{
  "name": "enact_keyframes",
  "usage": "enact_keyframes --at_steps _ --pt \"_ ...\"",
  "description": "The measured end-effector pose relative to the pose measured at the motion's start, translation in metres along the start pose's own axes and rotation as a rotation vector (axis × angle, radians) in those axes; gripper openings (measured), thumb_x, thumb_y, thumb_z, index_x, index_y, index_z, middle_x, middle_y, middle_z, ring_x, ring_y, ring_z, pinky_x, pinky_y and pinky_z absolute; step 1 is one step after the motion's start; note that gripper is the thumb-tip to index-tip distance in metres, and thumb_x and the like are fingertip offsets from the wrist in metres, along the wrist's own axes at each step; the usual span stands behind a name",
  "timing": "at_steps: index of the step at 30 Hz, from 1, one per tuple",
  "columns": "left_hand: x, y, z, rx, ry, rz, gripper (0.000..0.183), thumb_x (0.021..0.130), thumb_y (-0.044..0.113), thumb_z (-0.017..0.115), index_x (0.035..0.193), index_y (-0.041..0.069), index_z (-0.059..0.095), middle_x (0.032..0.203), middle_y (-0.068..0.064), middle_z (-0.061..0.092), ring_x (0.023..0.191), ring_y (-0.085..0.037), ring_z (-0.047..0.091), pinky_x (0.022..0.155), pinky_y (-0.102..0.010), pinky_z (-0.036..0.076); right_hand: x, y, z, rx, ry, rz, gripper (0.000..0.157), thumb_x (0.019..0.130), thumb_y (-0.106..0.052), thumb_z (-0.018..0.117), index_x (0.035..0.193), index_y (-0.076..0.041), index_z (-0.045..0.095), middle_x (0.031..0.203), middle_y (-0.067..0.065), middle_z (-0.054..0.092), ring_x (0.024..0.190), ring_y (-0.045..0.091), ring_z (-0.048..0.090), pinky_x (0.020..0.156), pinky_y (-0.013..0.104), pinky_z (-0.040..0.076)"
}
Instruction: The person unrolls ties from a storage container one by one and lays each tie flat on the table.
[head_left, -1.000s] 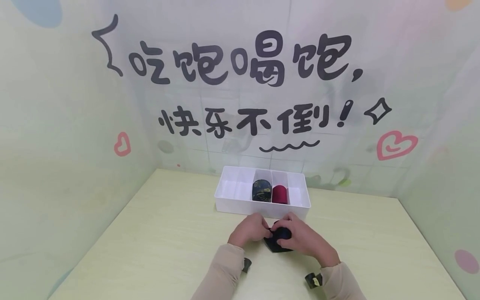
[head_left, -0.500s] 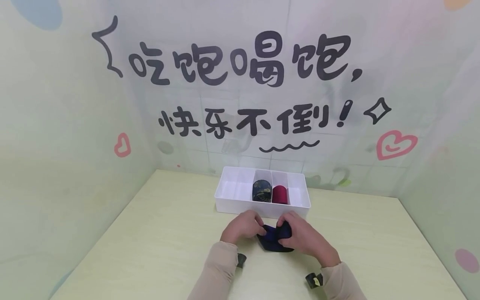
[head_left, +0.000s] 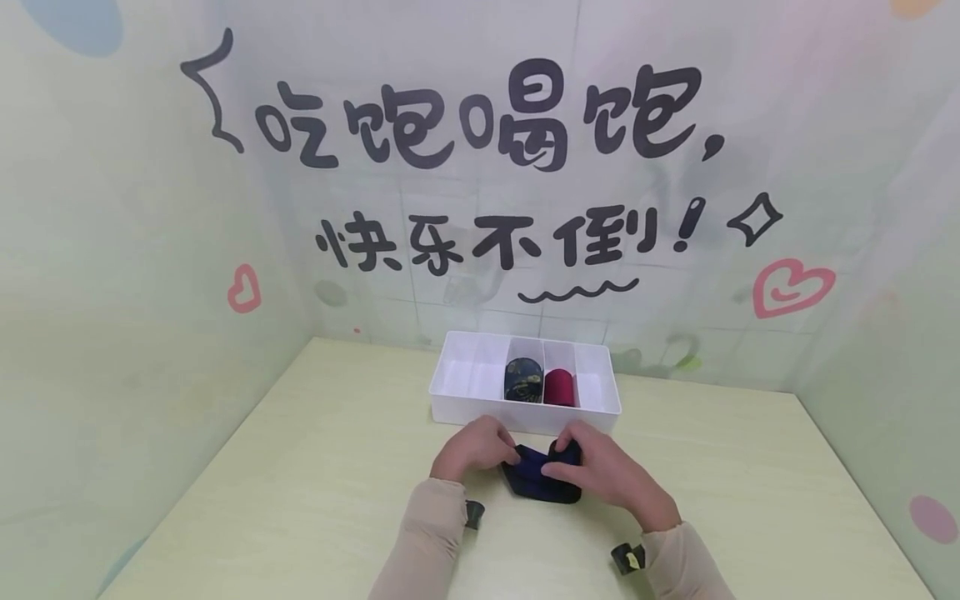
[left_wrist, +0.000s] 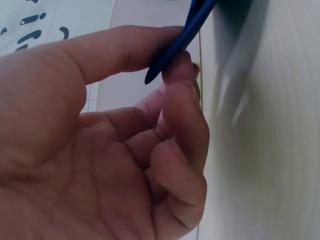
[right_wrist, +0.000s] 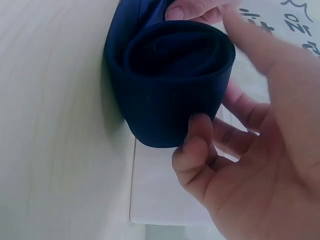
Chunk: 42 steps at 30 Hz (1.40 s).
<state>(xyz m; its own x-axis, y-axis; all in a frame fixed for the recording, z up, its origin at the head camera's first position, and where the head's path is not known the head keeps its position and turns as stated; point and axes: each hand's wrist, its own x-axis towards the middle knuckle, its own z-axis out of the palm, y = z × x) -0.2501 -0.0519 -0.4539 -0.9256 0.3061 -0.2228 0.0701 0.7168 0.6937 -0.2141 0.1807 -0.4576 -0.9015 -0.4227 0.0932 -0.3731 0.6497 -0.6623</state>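
A navy necktie (head_left: 525,486), partly rolled up, lies just in front of the white box. My left hand (head_left: 476,446) pinches its flat end; in the left wrist view thumb and forefinger grip the blue edge (left_wrist: 175,50), the other fingers curled beneath. Around the rolled part, my right hand (head_left: 603,471) curls its thumb and fingers. Seen from the right wrist, the roll (right_wrist: 170,105) shows loose coils, with a strip running from it toward the left hand. Palm and fingers hide part of the roll in the head view.
A white divided box (head_left: 480,411) stands behind the hands near the back wall. Its middle compartments hold a dark patterned roll (head_left: 523,380) and a red roll (head_left: 559,388). Black wrist devices (head_left: 627,558) hang near the sleeves. Printed walls enclose the pale table (head_left: 300,500).
My left hand has moved left with the necktie's end, and more of the flat navy strip shows between the hands. The right hand stays nearly in place on the roll.
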Motion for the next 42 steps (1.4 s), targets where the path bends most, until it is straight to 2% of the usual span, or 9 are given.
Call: enact_keyframes --at_steps 5,9,13,15,19,22,26,33,42 --pt "-0.002 -0.001 -0.004 -0.004 0.002 -0.009 0.019 0.082 0.017 0.078 0.096 0.004 0.077 0.087 -0.004 0.071 0.075 -0.017 0.058 0.066 -0.029 0.046 -0.001 -0.001 -0.003 -0.022 -0.015 0.024 0.037 0.087 -0.036 0.081 0.099 -0.013 0.055 0.096 -0.001 0.062 0.079 0.01 0.052 0.069 0.023 0.044" --pt "-0.004 -0.004 -0.007 -0.009 0.007 -0.01 0.019 0.082 0.016 0.078 0.096 0.004 0.077 0.086 -0.004 0.072 0.072 -0.016 0.059 0.065 -0.028 0.045 -0.002 -0.001 -0.006 -0.037 -0.03 0.04 0.036 0.085 -0.034 0.082 0.097 -0.014 0.055 0.083 0.0 0.056 0.068 0.008 0.048 0.062 0.023 0.042" --pt "-0.005 -0.007 -0.011 -0.005 0.007 -0.004 0.018 0.082 0.015 0.077 0.095 0.003 0.078 0.083 -0.004 0.071 0.069 -0.015 0.059 0.062 -0.026 0.045 -0.002 -0.001 -0.008 -0.036 -0.044 0.04 0.035 0.084 -0.028 0.082 0.097 -0.013 0.053 0.077 0.0 0.051 0.065 0.008 0.046 0.061 0.024 0.041" --pt "-0.005 -0.008 -0.013 -0.004 0.006 -0.008 0.018 0.082 0.015 0.077 0.095 0.003 0.078 0.083 -0.004 0.071 0.07 -0.015 0.058 0.062 -0.026 0.044 -0.002 0.0 -0.009 -0.044 -0.05 0.025 0.034 0.084 -0.024 0.081 0.1 -0.012 0.054 0.079 0.0 0.052 0.067 0.009 0.047 0.063 0.024 0.042" --pt "-0.006 -0.011 -0.016 -0.007 0.005 -0.022 0.02 0.081 0.016 0.078 0.096 0.003 0.077 0.085 -0.004 0.071 0.071 -0.015 0.058 0.063 -0.026 0.044 -0.004 0.003 -0.011 -0.063 -0.066 -0.028 0.032 0.086 -0.019 0.079 0.111 -0.012 0.06 0.099 0.002 0.062 0.083 0.012 0.053 0.074 0.025 0.046" --pt "-0.006 -0.012 -0.019 -0.01 0.005 -0.029 0.021 0.082 0.017 0.078 0.097 0.003 0.077 0.086 -0.003 0.072 0.071 -0.014 0.057 0.063 -0.026 0.044 -0.006 0.005 -0.011 -0.077 -0.086 -0.064 0.034 0.086 -0.015 0.077 0.117 -0.013 0.065 0.114 0.003 0.063 0.096 0.015 0.054 0.082 0.028 0.049" --pt "-0.007 -0.014 -0.021 -0.013 0.004 -0.031 0.02 0.082 0.016 0.078 0.097 0.003 0.077 0.085 -0.003 0.071 0.07 -0.014 0.057 0.062 -0.025 0.043 -0.006 0.005 -0.011 -0.096 -0.102 -0.075 0.035 0.086 -0.013 0.075 0.12 -0.014 0.067 0.116 0.005 0.063 0.1 0.017 0.055 0.087 0.03 0.05" --pt "-0.009 -0.018 -0.024 -0.021 0.002 -0.046 0.018 0.084 0.016 0.077 0.097 0.004 0.077 0.082 -0.003 0.071 0.068 -0.014 0.059 0.062 -0.025 0.044 -0.004 0.003 -0.009 -0.102 -0.097 0.01 0.041 0.082 -0.025 0.084 0.115 -0.013 0.063 0.118 0.003 0.065 0.106 0.018 0.059 0.094 0.037 0.051" --pt "-0.009 -0.024 -0.028 -0.003 -0.007 -0.055 0.021 0.084 0.018 0.077 0.099 0.005 0.078 0.083 -0.002 0.072 0.071 -0.014 0.06 0.064 -0.025 0.045 -0.003 0.004 -0.009 -0.124 -0.078 0.031 0.044 0.08 -0.017 0.083 0.112 -0.011 0.054 0.11 0.005 0.064 0.094 0.016 0.058 0.084 0.032 0.05"
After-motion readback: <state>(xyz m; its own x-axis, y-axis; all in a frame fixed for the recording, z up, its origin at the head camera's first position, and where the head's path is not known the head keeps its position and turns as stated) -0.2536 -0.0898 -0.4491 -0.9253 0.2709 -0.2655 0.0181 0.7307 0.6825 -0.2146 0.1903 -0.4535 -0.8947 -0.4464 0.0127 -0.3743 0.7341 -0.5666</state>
